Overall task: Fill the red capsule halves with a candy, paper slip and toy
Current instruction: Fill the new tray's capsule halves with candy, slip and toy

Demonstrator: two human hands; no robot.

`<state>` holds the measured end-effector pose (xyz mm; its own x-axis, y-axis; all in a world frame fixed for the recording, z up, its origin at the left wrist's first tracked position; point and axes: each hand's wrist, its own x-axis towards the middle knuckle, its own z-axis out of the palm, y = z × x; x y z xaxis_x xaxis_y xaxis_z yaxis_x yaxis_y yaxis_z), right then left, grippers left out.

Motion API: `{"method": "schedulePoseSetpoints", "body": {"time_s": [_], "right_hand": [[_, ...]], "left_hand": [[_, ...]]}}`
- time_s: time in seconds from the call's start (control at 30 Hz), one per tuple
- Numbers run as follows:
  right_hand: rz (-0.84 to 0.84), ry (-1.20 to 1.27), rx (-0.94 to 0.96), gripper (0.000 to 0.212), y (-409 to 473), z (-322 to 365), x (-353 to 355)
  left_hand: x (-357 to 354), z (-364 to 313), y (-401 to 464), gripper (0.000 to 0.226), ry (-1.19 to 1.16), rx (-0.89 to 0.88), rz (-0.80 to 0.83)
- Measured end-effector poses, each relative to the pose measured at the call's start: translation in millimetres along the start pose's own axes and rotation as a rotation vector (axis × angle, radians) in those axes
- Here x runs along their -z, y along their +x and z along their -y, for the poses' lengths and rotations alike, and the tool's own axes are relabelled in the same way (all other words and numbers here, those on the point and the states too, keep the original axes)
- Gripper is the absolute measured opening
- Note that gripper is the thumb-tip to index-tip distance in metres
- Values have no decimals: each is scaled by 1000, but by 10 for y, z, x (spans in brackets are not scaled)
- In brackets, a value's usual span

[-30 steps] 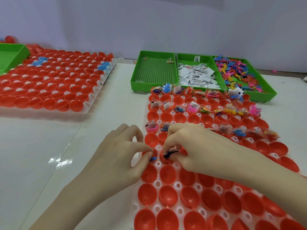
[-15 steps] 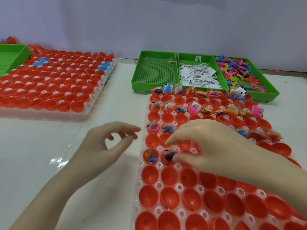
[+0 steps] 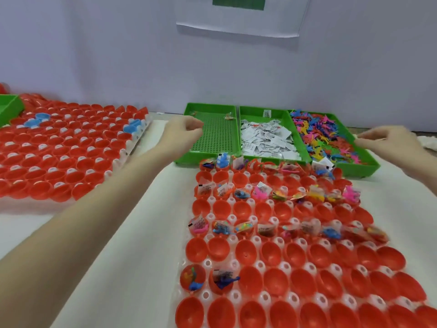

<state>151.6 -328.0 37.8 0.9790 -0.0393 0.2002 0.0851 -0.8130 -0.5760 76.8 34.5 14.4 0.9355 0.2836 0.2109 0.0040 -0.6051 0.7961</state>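
red capsule halves [image 3: 293,256] nearer than both | left hand [image 3: 183,131], right hand [image 3: 387,138] loosely curled, empty

Single head view: looks forward and down across table [image 3: 151,228], near capsule tray [image 3: 257,263], facing back wall [image 3: 118,55].

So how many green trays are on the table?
4: three side by side at the back, a nearly empty one, one with slips and one with toys; a fourth at far left, cut off.
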Motion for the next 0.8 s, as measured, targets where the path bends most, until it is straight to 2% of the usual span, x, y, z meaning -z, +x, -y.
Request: {"method": "schedulePoseSetpoints", "body": {"time_s": [0.13,0.2,0.27,0.33,0.37,0.43,0.5,0.63,0.7,0.8], "right_hand": [[82,-143,-33,34,224,-220,-171],[134,-207,-63,40,275,-277,-249],[168,-315,-69,51,322,-314,-324],[178,-544,-53,63,348,-319,-389],[190,-611,-52,66,351,-310,-422],[231,-575,-68,70,394,-292,-461],[282,-485,-59,63,457,-274,-476],[238,-372,2,19,499,-238,-532],[178,-413,8,20,485,-219,-553],[41,-450,102,19,446,-213,-572]], "left_hand": [[-302,120,310,40,358,-9,157],[-388,173,377,55,480,7,276],[-439,205,439,70,508,64,363],[-469,216,480,78,451,104,371],[-485,219,490,79,420,100,373],[-505,212,506,72,381,54,405],[-512,196,506,60,335,3,422],[-484,203,483,24,229,-85,366],[-465,227,448,22,198,-108,308],[-471,239,402,30,190,-140,241]]}}
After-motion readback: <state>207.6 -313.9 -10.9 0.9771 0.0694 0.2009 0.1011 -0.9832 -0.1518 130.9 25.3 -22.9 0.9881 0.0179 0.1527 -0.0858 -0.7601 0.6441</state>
